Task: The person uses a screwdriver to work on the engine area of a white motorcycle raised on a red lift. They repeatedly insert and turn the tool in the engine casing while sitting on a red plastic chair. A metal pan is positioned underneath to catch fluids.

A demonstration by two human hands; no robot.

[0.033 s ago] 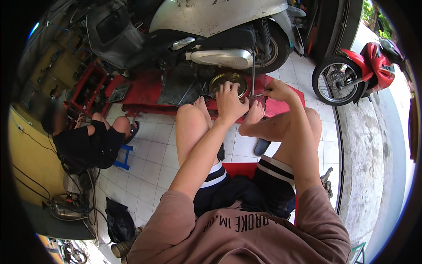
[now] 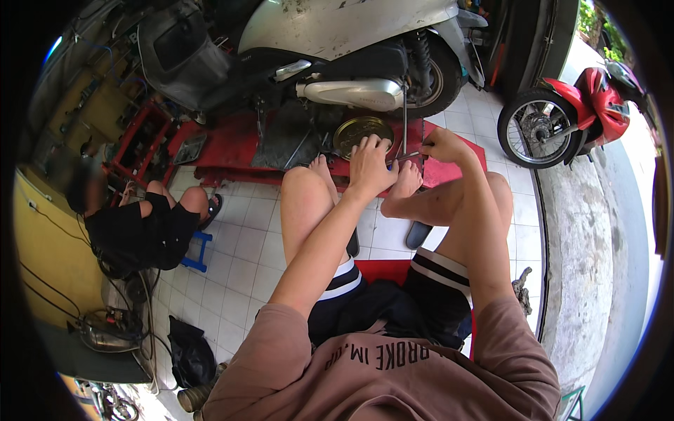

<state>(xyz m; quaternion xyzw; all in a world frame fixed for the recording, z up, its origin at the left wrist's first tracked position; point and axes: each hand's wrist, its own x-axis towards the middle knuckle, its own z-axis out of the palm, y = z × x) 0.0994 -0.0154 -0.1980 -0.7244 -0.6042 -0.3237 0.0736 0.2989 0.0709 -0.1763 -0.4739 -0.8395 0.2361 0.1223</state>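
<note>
My left hand point(image 2: 371, 167) reaches over the near rim of a round gold-coloured tin tray point(image 2: 340, 137). Its fingers are bent and drawn toward the thumb; something small and dark shows at the thumb, too small to name. To its right, my right hand point(image 2: 444, 146) is closed on the end of a thin metal tool point(image 2: 415, 152), which points left toward my left hand. Just beyond the tool, a long metal rod point(image 2: 404, 119) runs up toward the scooter's rear. My bare feet point(image 2: 407, 179) rest at the edge of the red platform point(image 2: 239, 158).
A silver-grey scooter point(image 2: 351, 31) stands on the platform. On its left part lie a black mat point(image 2: 281, 137) and a metal tray point(image 2: 189, 149). A person in black point(image 2: 140, 231) sits at left on a blue stool point(image 2: 200, 252). A red motorbike point(image 2: 593, 109) is parked at right.
My left hand has shifted slightly, its fingers drawn in and nearer the tool's tip. The right hand stays almost where it was.
</note>
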